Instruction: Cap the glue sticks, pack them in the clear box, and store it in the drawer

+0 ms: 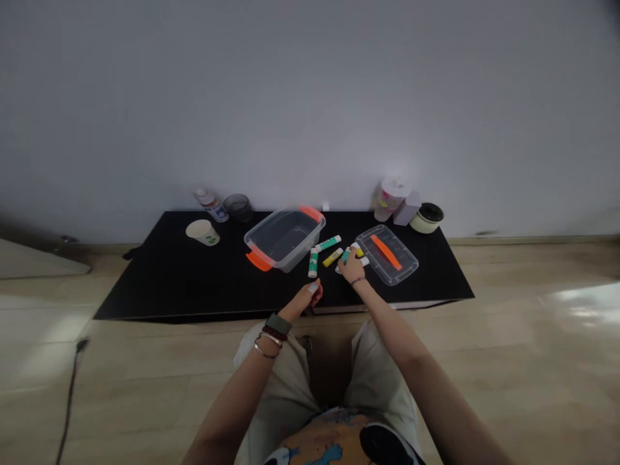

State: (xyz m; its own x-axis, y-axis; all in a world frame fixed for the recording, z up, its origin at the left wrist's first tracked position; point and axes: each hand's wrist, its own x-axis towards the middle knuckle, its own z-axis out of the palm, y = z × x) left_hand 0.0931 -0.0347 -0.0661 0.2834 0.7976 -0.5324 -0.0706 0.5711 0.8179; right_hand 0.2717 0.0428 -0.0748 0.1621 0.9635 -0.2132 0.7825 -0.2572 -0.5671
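Note:
Over the loose tubes, my right hand has its fingers closed around a green-and-white glue stick. A yellow tube and a white-ended one lie right against that hand, partly hidden by it. To its left are a yellow glue stick and two green glue sticks, one slanting and one pointing toward me. My left hand is at the table's front edge, fingers curled in, with a whitish patch near the thumb. Whether anything is inside it is hidden.
A clear plastic box with orange clips stands open at centre. Its lid, with an orange handle, lies to the right. Paper cup, spray can, dark glass, pink-patterned cup and black-topped jar stand around.

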